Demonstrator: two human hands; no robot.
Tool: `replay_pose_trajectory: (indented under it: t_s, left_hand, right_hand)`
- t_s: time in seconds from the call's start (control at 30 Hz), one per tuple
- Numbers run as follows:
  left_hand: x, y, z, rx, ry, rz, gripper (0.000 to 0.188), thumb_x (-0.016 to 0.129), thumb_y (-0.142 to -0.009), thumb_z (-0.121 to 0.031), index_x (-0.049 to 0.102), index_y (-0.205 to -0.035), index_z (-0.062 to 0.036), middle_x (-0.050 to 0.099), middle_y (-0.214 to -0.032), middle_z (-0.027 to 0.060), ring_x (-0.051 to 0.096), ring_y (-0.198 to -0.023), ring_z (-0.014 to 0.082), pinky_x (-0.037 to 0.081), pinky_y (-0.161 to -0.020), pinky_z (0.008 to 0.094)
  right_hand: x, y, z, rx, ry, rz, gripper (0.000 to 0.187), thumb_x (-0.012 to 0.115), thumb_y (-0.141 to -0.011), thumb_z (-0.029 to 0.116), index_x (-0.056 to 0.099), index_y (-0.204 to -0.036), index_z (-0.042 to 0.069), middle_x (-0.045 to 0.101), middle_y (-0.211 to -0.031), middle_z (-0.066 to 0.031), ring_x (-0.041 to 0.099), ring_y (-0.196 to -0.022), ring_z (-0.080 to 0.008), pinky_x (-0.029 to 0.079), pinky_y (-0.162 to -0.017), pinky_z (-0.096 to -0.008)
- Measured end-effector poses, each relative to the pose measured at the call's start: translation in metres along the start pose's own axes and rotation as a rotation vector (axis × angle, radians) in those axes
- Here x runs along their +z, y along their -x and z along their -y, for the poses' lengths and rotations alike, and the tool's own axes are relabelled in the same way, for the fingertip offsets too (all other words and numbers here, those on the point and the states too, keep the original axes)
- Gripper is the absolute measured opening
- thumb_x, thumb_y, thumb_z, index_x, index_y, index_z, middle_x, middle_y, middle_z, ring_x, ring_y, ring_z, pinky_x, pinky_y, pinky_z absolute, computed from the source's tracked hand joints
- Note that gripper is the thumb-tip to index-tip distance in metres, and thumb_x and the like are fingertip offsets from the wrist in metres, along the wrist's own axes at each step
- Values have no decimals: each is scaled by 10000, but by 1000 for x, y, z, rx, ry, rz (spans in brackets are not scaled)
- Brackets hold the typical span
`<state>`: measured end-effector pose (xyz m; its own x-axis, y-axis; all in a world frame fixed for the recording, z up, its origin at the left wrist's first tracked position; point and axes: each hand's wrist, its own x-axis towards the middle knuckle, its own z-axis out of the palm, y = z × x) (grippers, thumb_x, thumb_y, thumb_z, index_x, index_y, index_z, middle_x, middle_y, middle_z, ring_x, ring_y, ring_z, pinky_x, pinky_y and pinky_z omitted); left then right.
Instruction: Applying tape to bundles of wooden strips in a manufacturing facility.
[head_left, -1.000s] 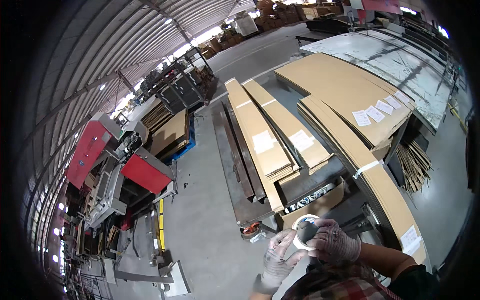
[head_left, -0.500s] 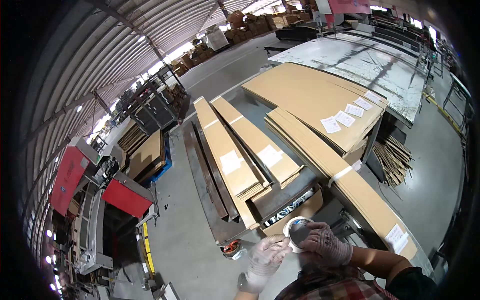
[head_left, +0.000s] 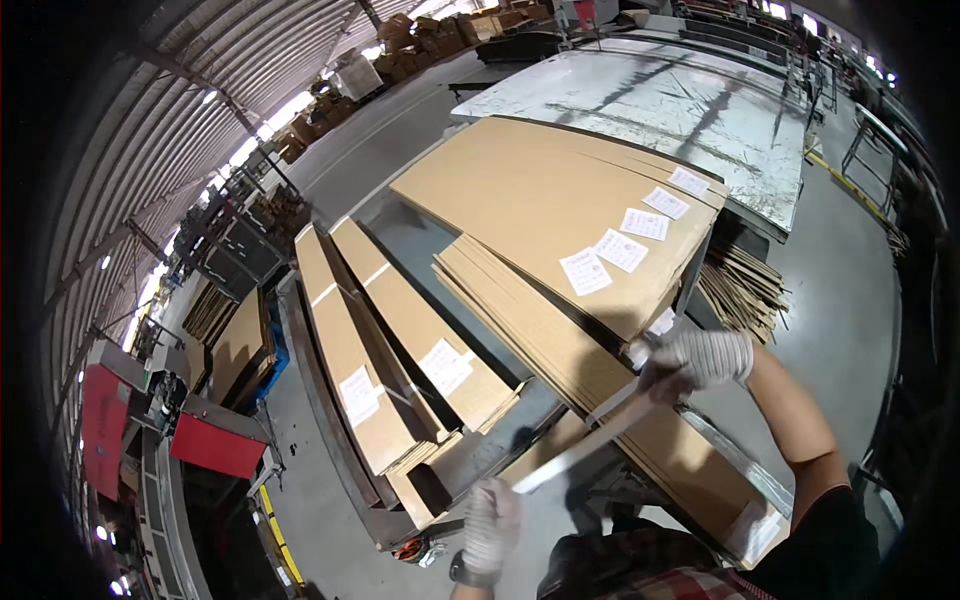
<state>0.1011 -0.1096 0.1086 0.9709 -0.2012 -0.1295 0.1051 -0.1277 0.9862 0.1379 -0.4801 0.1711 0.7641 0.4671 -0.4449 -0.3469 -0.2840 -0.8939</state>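
A white strip of tape [head_left: 585, 447] is stretched taut between my two gloved hands. My left hand [head_left: 492, 522] pinches its lower end, beyond the near ends of the cardboard. My right hand [head_left: 705, 358], smeared by motion, grips the tape roll, which is mostly hidden behind the fingers. Under the strip lies a long, narrow stack of cardboard [head_left: 560, 330], bound by a white band [head_left: 612, 400]. Left of it, two narrower cardboard stacks [head_left: 355, 365] [head_left: 425, 330] lie side by side with white paper labels on top.
Wide cardboard sheets [head_left: 540, 185] bear several paper labels [head_left: 622, 250]. Behind them stands a large white-topped table [head_left: 650, 100]. Cardboard offcuts [head_left: 745, 290] are bundled below at right. A red machine [head_left: 218, 440] stands at left, near a yellow floor strip [head_left: 280, 540].
My hands, close together around the roll before, are now far apart. The right moved up and right, pulling out a length of tape. The view has shifted, with the stacks now further left.
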Motion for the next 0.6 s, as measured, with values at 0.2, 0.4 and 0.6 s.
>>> replay_pose_trajectory:
  t_s: [0.2, 0.4, 0.6]
  left_hand:
    - [12, -61, 89, -159, 91, 147, 94, 535, -894, -125, 496, -831, -68, 553, -748, 25, 509, -644, 91, 443, -583, 262]
    - [12, -74, 42, -542, 123, 162, 123, 564, -847, -166, 541, -816, -50, 543, -688, 26, 505, -636, 105, 420, -607, 234]
    - [17, -100, 11, -492, 346, 254, 174, 542, -857, -220, 549, -854, -46, 574, -704, 50, 528, -670, 130, 429, -662, 258]
  right_hand:
    - [-58, -54, -76, 52, 835, -230, 117, 673, -785, 245, 687, -831, 138, 660, -852, -42, 617, -783, -224, 487, -687, -394]
    - [81, -70, -83, -111, 801, -856, 335, 623, -755, 268, 624, -1021, 64, 574, -1139, -153, 507, -1085, -315, 368, -947, -470]
    - [140, -79, -99, 125, 1153, -706, 501, 502, -843, 290, 469, -1318, 136, 322, -1421, -185, 237, -1339, -401, 134, -1061, -632]
